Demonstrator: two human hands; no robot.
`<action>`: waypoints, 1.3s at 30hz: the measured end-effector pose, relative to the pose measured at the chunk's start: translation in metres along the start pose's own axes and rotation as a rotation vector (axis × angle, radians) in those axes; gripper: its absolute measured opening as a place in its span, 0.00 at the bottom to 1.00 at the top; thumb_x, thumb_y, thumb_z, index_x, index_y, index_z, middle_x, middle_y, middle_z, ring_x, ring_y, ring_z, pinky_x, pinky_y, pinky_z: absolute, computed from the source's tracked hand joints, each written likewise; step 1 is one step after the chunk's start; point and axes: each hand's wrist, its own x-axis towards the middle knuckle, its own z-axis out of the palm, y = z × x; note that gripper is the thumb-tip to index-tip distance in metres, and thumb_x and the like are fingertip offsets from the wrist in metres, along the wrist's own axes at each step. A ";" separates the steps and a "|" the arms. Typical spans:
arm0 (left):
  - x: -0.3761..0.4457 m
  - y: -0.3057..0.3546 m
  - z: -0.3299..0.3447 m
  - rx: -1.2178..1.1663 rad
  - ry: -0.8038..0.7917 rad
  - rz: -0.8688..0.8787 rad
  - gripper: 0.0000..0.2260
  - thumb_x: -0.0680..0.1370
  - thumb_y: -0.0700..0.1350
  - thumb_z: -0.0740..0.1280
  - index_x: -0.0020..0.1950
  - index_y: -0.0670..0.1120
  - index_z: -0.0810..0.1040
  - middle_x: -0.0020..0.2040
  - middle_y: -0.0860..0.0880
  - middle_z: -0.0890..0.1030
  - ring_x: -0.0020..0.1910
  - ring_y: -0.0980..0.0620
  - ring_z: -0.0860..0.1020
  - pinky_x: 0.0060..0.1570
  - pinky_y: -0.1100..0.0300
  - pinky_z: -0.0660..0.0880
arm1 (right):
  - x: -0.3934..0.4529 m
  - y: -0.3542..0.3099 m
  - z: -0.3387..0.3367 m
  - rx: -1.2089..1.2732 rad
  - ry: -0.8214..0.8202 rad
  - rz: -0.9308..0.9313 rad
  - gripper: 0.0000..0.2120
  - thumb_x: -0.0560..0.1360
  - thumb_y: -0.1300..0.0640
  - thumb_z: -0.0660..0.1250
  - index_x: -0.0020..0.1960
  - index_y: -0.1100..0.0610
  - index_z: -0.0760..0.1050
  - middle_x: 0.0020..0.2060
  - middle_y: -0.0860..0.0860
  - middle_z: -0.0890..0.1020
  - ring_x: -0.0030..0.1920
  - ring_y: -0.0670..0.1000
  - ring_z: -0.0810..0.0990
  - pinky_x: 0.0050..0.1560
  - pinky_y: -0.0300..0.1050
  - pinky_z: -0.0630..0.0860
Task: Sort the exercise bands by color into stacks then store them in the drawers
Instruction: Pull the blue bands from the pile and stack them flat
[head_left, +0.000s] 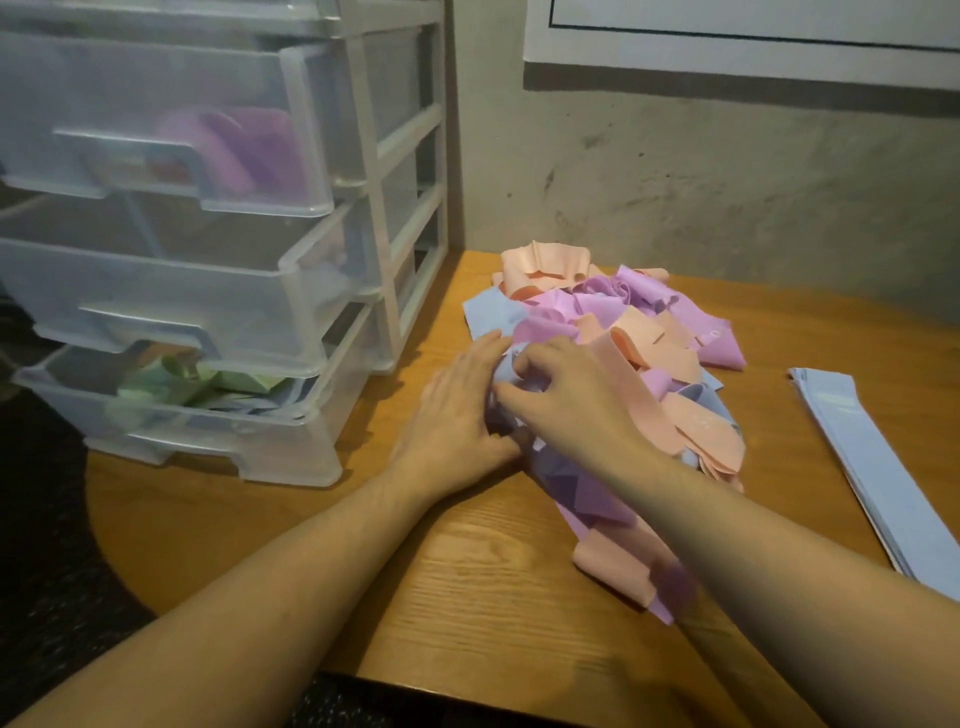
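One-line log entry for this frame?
phase: sorting | left hand: rests on mixed pile | right hand: pinches blue band | blue stack: table right | drawers: pulled out

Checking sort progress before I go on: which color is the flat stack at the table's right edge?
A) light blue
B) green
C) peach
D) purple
A: the flat stack lying apart at the right of the table is light blue, while peach and purple bands remain tangled in the pile, and green shows only in the bottom drawer.
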 end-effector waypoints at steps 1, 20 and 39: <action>-0.001 0.000 -0.001 0.000 0.003 0.001 0.44 0.69 0.54 0.75 0.80 0.51 0.57 0.79 0.52 0.62 0.77 0.55 0.61 0.74 0.56 0.59 | -0.004 -0.004 -0.003 -0.004 0.021 -0.029 0.07 0.65 0.47 0.68 0.36 0.48 0.71 0.39 0.46 0.74 0.43 0.50 0.73 0.41 0.45 0.68; -0.007 0.010 -0.003 0.157 -0.076 0.264 0.34 0.72 0.54 0.74 0.76 0.55 0.66 0.72 0.54 0.72 0.71 0.56 0.67 0.69 0.71 0.52 | -0.073 0.013 -0.109 0.445 -0.015 0.144 0.08 0.68 0.55 0.63 0.37 0.60 0.68 0.33 0.50 0.72 0.37 0.45 0.71 0.34 0.34 0.68; -0.018 0.016 -0.004 0.298 0.104 0.499 0.08 0.74 0.52 0.68 0.49 0.51 0.84 0.58 0.48 0.81 0.59 0.46 0.77 0.65 0.47 0.64 | -0.144 0.040 -0.123 1.078 0.083 0.570 0.13 0.80 0.69 0.59 0.50 0.55 0.79 0.52 0.55 0.82 0.46 0.53 0.83 0.28 0.41 0.78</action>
